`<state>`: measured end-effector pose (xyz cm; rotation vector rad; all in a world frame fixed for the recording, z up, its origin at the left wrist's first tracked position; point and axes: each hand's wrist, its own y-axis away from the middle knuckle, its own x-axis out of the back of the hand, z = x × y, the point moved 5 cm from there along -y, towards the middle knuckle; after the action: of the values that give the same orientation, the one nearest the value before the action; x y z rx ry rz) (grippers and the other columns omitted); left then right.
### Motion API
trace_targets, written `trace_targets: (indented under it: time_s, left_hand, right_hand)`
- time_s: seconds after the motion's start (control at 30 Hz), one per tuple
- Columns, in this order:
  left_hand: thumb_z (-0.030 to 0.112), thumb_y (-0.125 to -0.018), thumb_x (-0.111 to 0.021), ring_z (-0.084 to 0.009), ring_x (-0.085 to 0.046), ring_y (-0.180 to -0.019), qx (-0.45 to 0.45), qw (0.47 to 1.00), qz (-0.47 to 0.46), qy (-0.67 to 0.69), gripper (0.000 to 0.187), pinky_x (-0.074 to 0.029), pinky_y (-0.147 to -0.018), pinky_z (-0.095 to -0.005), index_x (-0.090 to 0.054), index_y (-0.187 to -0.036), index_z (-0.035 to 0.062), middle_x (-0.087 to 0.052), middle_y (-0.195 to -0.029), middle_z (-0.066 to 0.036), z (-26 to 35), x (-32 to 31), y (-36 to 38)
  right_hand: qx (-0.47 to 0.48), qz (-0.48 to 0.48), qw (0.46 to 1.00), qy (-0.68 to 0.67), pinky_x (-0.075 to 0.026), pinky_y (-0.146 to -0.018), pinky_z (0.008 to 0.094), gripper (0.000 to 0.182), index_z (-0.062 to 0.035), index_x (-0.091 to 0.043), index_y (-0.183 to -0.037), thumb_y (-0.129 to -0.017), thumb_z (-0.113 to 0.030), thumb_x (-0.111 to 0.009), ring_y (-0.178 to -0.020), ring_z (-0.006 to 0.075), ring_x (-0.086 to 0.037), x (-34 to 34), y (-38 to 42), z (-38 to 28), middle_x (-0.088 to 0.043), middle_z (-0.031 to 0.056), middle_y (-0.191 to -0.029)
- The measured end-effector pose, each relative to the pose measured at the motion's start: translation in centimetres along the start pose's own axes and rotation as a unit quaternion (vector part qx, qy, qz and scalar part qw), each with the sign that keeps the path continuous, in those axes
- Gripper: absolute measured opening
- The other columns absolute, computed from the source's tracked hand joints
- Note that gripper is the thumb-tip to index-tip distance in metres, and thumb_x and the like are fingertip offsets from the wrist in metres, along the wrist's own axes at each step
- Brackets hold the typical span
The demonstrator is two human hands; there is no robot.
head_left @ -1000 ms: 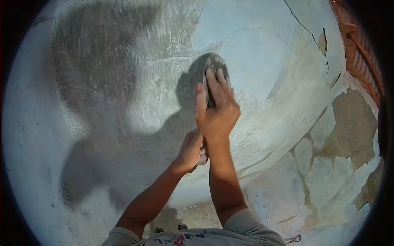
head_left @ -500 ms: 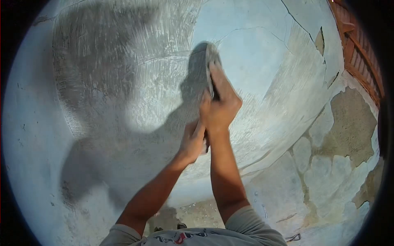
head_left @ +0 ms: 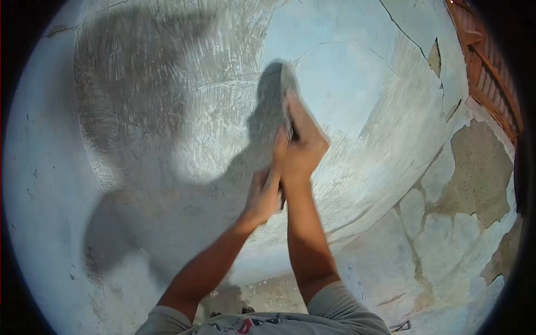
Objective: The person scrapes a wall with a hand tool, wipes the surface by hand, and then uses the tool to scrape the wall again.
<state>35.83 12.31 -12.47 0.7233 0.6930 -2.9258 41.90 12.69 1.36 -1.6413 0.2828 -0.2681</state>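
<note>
The tool (head_left: 288, 78) has turned more edge-on, jutting beyond the right hand (head_left: 303, 153), whose fingers (head_left: 301, 116) clamp it.

Lettering (head_left: 245, 324) across a grey T-shirt (head_left: 329, 321), at too steep a slant for me to read.

From where I stood, the only writing I could pick out ran over the chest of that shirt, down by the bottom edge of the view. It was printed in bold characters, dark ones towards either end and red in the middle, following the curve of the cloth. Seen almost from above, the print was flattened and its lower part cut close to the edge, so I made out strokes and colours but no certain letter, word or brand.
</note>
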Motion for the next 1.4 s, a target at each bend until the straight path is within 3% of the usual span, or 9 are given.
trace_targets:
  time_s: [0.13, 0.3, 0.37, 0.57, 0.67, 0.97, 1.13, 1.23, 1.4]
  left_hand:
    - [0.046, -0.114, -0.047, -0.0043, -0.037, -0.047, 0.095, 0.994, -0.039, 0.042, 0.047, -0.028, -0.042, -0.0269, -0.060, -0.091, 0.0064, -0.046, -0.060, 0.005, 3.2, -1.4, -1.7]
    - [0.039, -0.114, -0.046, -0.0043, -0.039, -0.045, -0.114, 0.988, -0.010, -0.106, 0.042, -0.029, -0.042, -0.0269, -0.064, -0.095, 0.0064, -0.049, -0.059, 0.005, -3.6, 2.6, 3.9]
    - [0.036, -0.115, -0.045, -0.0048, -0.042, -0.046, 0.017, 0.996, 0.035, -0.086, 0.041, -0.030, -0.043, -0.0269, -0.064, -0.095, 0.0053, -0.052, -0.060, 0.003, -4.8, 3.4, 6.1]
    - [0.041, -0.114, -0.047, -0.0042, -0.041, -0.046, -0.049, 0.996, -0.015, -0.066, 0.044, -0.032, -0.041, -0.0282, -0.059, -0.089, 0.0075, -0.048, -0.059, 0.004, 1.3, -0.4, -1.3]
    - [0.041, -0.115, -0.046, -0.0050, -0.040, -0.046, 0.086, 0.995, -0.022, 0.045, 0.045, -0.031, -0.040, -0.0285, -0.055, -0.085, 0.0085, -0.046, -0.060, 0.004, 4.9, -2.8, -2.6]
    - [0.042, -0.114, -0.047, -0.0051, -0.038, -0.045, 0.018, 1.000, 0.000, -0.012, 0.043, -0.029, -0.040, -0.0274, -0.057, -0.088, 0.0094, -0.045, -0.060, 0.005, -4.7, 2.8, 5.6]
    - [0.041, -0.113, -0.048, -0.0043, -0.035, -0.043, -0.026, 0.999, -0.025, 0.003, 0.042, -0.028, -0.038, -0.0274, -0.050, -0.084, 0.0116, -0.042, -0.058, 0.005, 2.6, -1.8, -2.0]
    - [0.040, -0.113, -0.048, -0.0046, -0.035, -0.043, 0.096, 0.993, -0.029, 0.063, 0.041, -0.027, -0.037, -0.0281, -0.050, -0.084, 0.0112, -0.042, -0.059, 0.004, 5.9, -4.1, -2.0]
    - [0.043, -0.114, -0.049, -0.0038, -0.038, -0.047, 0.016, 1.000, 0.012, 0.017, 0.044, -0.028, -0.041, -0.0266, -0.054, -0.087, 0.0087, -0.047, -0.063, 0.004, -2.6, 1.1, 2.5]
  right_hand:
    - [-0.010, 0.009, 1.000, 0.007, -0.053, -0.110, 0.0392, 0.061, -0.0011, -0.072, -0.134, -0.075, 0.009, -0.060, -0.126, 0.0349, -0.070, -0.1, -3.5, 0.3, -0.073, 0.0224, -0.132]
    - [-0.042, -0.018, 0.999, -0.028, -0.053, -0.111, 0.0425, 0.063, -0.0072, -0.074, -0.134, -0.074, 0.012, -0.067, -0.128, 0.0368, -0.068, 0.8, 6.4, 0.4, -0.071, 0.0216, -0.136]
    - [-0.037, -0.022, 0.999, -0.034, -0.052, -0.111, 0.0430, 0.061, -0.0060, -0.075, -0.133, -0.075, 0.012, -0.066, -0.128, 0.0373, -0.068, 1.0, 8.4, -0.1, -0.072, 0.0218, -0.135]
    - [-0.005, 0.027, 1.000, 0.010, -0.057, -0.106, 0.0386, 0.059, -0.0045, -0.075, -0.131, -0.075, 0.012, -0.066, -0.122, 0.0357, -0.072, 0.3, -1.5, 0.3, -0.075, 0.0206, -0.128]
    - [-0.034, 0.037, 0.999, 0.006, -0.059, -0.102, 0.0368, 0.059, -0.0048, -0.076, -0.130, -0.074, 0.012, -0.066, -0.120, 0.0342, -0.073, 0.4, -5.5, 0.4, -0.075, 0.0197, -0.128]
    - [-0.056, -0.024, 0.998, -0.023, -0.054, -0.109, 0.0406, 0.062, -0.0064, -0.074, -0.134, -0.076, 0.011, -0.063, -0.127, 0.0354, -0.069, 1.2, 7.8, 0.0, -0.073, 0.0214, -0.132]
    - [-0.041, 0.030, 0.998, 0.048, -0.059, -0.101, 0.0368, 0.057, -0.0082, -0.077, -0.129, -0.075, 0.009, -0.068, -0.117, 0.0317, -0.075, 0.7, -3.4, 0.0, -0.076, 0.0179, -0.127]
    - [-0.105, 0.025, 0.994, 0.001, -0.060, -0.099, 0.0364, 0.056, -0.0090, -0.077, -0.130, -0.077, 0.007, -0.069, -0.115, 0.0313, -0.075, 1.0, -6.0, 0.3, -0.076, 0.0165, -0.127]
    - [-0.046, 0.005, 0.999, 0.007, -0.058, -0.105, 0.0407, 0.063, -0.0095, -0.076, -0.132, -0.074, 0.012, -0.067, -0.125, 0.0335, -0.070, 1.1, 2.8, -0.3, -0.074, 0.0200, -0.129]
